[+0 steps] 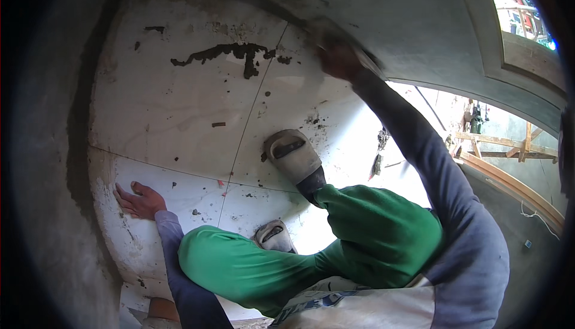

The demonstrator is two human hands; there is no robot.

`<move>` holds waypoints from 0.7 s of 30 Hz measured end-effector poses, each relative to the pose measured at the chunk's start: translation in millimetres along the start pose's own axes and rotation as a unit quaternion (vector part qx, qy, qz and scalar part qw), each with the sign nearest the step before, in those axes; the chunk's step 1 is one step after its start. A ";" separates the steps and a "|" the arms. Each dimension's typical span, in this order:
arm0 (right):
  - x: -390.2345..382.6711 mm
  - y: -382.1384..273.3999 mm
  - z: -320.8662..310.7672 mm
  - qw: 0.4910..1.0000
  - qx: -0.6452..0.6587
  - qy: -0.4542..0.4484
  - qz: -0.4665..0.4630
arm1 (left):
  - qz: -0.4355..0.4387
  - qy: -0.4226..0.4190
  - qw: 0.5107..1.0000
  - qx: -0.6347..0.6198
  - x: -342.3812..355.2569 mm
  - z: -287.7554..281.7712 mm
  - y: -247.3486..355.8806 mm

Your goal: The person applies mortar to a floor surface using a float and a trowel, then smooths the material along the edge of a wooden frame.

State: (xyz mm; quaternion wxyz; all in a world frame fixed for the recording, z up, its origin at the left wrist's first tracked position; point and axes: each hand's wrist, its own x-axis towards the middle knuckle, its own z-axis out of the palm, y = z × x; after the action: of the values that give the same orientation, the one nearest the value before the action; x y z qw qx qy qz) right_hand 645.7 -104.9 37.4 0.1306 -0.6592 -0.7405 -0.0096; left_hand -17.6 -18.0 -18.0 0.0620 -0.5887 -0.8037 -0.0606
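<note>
My left hand (141,202) is spread on the white tiled floor (173,110), close to the foot of the left wall, with nothing in it. My right hand (337,57) reaches far forward to the base of the grey wall ahead, smeared by motion. Its fingers are wrapped round a flat, long-edged tool that looks like a plastering trowel (370,59), held along the wall. The blur hides its handle. Dark wet mortar (245,53) lies in a ragged streak on the tiles to the left of my right hand.
Grey plastered walls (407,23) rise ahead and at the left, with a dark damp band (81,131) along the base. My sandalled feet (293,155) stand on the tiles among mortar crumbs and a small brown chip (218,125). Wooden boards (509,185) and a window frame (533,59) are at the right.
</note>
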 end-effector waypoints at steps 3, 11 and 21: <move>-61.7 1.0 -59.8 0.999 -0.010 -0.024 0.039 | -0.002 0.000 1.000 -0.014 -2.0 3.6 11.6; 75.8 -25.4 37.2 0.984 -0.105 -0.131 -0.056 | 0.043 0.004 0.999 -0.027 -0.1 27.5 -9.0; -85.0 36.2 -30.7 0.975 0.025 -0.149 0.163 | 0.000 -0.015 0.999 0.045 17.6 18.6 -24.4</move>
State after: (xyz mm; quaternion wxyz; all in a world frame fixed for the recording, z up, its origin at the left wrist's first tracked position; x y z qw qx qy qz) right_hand 695.0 -188.6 43.8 0.0351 -0.7615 -0.6342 0.1289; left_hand -46.6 -5.6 -33.9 0.0764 -0.5865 -0.8062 -0.0151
